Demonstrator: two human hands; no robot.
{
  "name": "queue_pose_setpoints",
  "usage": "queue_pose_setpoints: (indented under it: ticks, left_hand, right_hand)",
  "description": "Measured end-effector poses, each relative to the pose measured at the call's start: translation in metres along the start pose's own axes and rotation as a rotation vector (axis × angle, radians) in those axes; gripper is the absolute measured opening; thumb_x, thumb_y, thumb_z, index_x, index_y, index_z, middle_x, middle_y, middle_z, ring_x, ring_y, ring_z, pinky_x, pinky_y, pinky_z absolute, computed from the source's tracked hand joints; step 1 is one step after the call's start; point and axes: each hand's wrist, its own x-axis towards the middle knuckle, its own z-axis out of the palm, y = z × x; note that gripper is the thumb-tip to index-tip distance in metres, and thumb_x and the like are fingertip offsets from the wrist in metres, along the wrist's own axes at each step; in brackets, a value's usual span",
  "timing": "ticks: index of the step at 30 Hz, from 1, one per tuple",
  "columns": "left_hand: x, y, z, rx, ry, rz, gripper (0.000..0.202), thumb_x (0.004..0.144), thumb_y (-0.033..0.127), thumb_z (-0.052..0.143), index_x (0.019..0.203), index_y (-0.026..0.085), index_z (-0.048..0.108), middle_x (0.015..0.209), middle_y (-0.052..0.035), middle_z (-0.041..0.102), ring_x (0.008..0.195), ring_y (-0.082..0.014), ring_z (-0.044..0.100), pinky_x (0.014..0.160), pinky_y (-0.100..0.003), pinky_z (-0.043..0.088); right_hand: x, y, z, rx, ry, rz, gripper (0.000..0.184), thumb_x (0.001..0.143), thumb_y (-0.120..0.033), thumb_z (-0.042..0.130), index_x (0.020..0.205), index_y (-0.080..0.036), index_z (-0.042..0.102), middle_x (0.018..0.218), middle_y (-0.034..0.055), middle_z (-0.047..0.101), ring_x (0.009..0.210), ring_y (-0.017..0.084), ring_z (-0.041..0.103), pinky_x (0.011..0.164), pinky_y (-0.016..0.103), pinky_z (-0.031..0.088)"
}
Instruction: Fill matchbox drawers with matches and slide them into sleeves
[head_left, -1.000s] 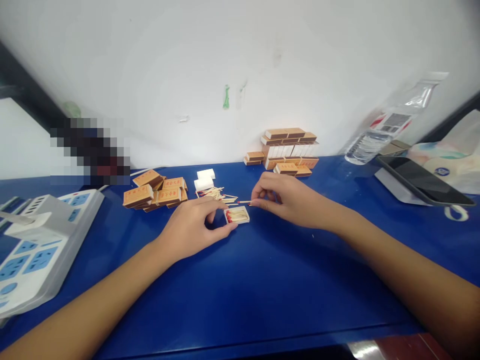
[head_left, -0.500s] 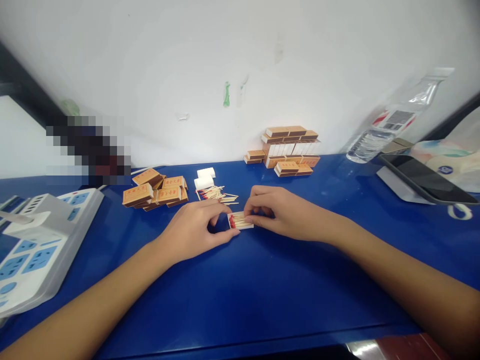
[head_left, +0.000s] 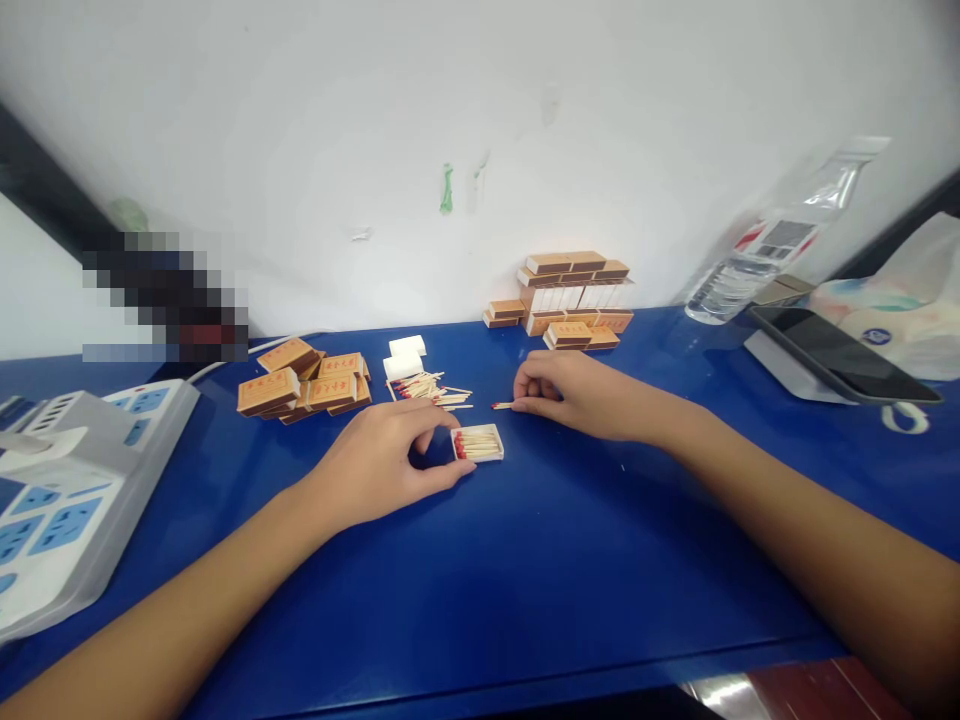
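My left hand (head_left: 386,455) grips the left end of a small white matchbox tray (head_left: 489,457) between thumb and fingers. Red-headed matches (head_left: 477,443) lie side by side in the tray, heads to the left. Above and right of it, my right hand (head_left: 562,392) is closed in a pinch on a match (head_left: 502,406), its red head pointing left. Just behind the tray is a loose pile of matches (head_left: 427,388) on the blue table (head_left: 510,580). Two white paper-like pieces (head_left: 405,364) lie by the pile. My right fingertips partly hide the match's other end.
Matchboxes (head_left: 304,385) are heaped at left, and more matchboxes (head_left: 574,300) are stacked against the wall. A power strip (head_left: 112,500) occupies the left side. At right are a water bottle (head_left: 780,240), a phone (head_left: 844,350) and a plastic-wrapped pack (head_left: 885,310).
My right hand has moved from the tray up and to the right, now pinching a match clear of it. My left hand keeps hold of the tray. The view has shifted slightly.
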Motion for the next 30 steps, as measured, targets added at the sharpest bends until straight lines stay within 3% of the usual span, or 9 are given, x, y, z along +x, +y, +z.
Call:
queue_pose_setpoints:
  ticks: [3, 7, 12, 15, 17, 21, 25, 30]
  left_hand:
    - [0.001, 0.000, 0.000, -0.016, -0.002, 0.006, 0.031, 0.087, 0.046, 0.078, 0.107, 0.022, 0.076, 0.065, 0.0055, 0.052, 0.058, -0.0110, 0.050, 0.057, -0.026, 0.035]
    - [0.002, 0.000, -0.003, -0.041, 0.105, 0.031, 0.030, 0.089, 0.046, 0.076, 0.106, 0.021, 0.076, 0.067, 0.0047, 0.054, 0.060, -0.0111, 0.052, 0.062, -0.027, 0.040]
    - [0.001, -0.003, -0.001, 0.005, 0.028, -0.005, 0.029, 0.088, 0.046, 0.076, 0.105, 0.022, 0.076, 0.063, 0.0054, 0.053, 0.058, -0.0116, 0.051, 0.058, -0.026, 0.036]
    - [0.001, -0.004, 0.001, -0.017, 0.098, 0.010, 0.032, 0.089, 0.046, 0.075, 0.108, 0.021, 0.076, 0.064, 0.0057, 0.053, 0.058, -0.0109, 0.052, 0.061, -0.026, 0.039]
    - [0.001, -0.004, 0.001, -0.019, 0.128, 0.014, 0.032, 0.089, 0.046, 0.075, 0.109, 0.021, 0.076, 0.065, 0.0056, 0.054, 0.058, -0.0107, 0.052, 0.062, -0.026, 0.039]
    - [0.002, -0.004, 0.003, 0.007, 0.072, 0.008, 0.030, 0.089, 0.046, 0.076, 0.105, 0.021, 0.076, 0.064, 0.0054, 0.054, 0.058, -0.0109, 0.051, 0.059, -0.026, 0.036]
    - [0.001, -0.005, 0.003, -0.001, 0.148, 0.027, 0.032, 0.090, 0.045, 0.075, 0.111, 0.021, 0.075, 0.066, 0.0049, 0.054, 0.059, -0.0113, 0.052, 0.061, -0.026, 0.039]
    - [0.002, -0.005, 0.004, -0.012, 0.069, -0.012, 0.031, 0.089, 0.047, 0.075, 0.106, 0.021, 0.075, 0.062, 0.0060, 0.052, 0.056, -0.0106, 0.049, 0.057, -0.025, 0.036]
  right_hand:
    - [-0.001, -0.002, 0.003, -0.008, -0.003, 0.010, 0.017, 0.100, -0.034, 0.058, 0.090, -0.020, 0.063, 0.091, 0.0060, 0.066, 0.077, 0.019, 0.057, 0.068, 0.032, 0.041]
    - [-0.001, -0.004, 0.002, -0.031, 0.019, 0.000, 0.017, 0.101, -0.033, 0.056, 0.091, -0.021, 0.062, 0.094, 0.0072, 0.066, 0.078, 0.019, 0.057, 0.069, 0.033, 0.042]
    - [-0.001, -0.004, 0.001, -0.048, 0.073, -0.003, 0.017, 0.100, -0.033, 0.057, 0.089, -0.021, 0.061, 0.093, 0.0069, 0.065, 0.078, 0.019, 0.056, 0.069, 0.033, 0.042]
    - [-0.002, -0.007, 0.000, -0.044, 0.073, -0.031, 0.016, 0.100, -0.032, 0.057, 0.089, -0.021, 0.061, 0.092, 0.0062, 0.065, 0.079, 0.019, 0.056, 0.069, 0.033, 0.042]
    - [-0.003, -0.012, 0.000, -0.025, 0.093, -0.065, 0.015, 0.101, -0.031, 0.058, 0.090, -0.021, 0.062, 0.092, 0.0052, 0.065, 0.079, 0.018, 0.056, 0.070, 0.032, 0.042]
    - [-0.006, -0.030, 0.005, 0.066, 0.144, -0.138, 0.013, 0.101, -0.031, 0.060, 0.093, -0.021, 0.063, 0.089, 0.0025, 0.063, 0.076, 0.016, 0.056, 0.069, 0.030, 0.042]
    - [-0.008, -0.043, 0.013, 0.076, 0.118, -0.173, 0.010, 0.102, -0.027, 0.058, 0.096, -0.022, 0.064, 0.094, 0.0034, 0.063, 0.075, 0.015, 0.056, 0.068, 0.029, 0.043]
    - [-0.009, -0.043, 0.017, 0.008, 0.117, -0.184, 0.012, 0.103, -0.029, 0.056, 0.097, -0.022, 0.063, 0.098, 0.0049, 0.065, 0.072, 0.015, 0.057, 0.066, 0.030, 0.042]
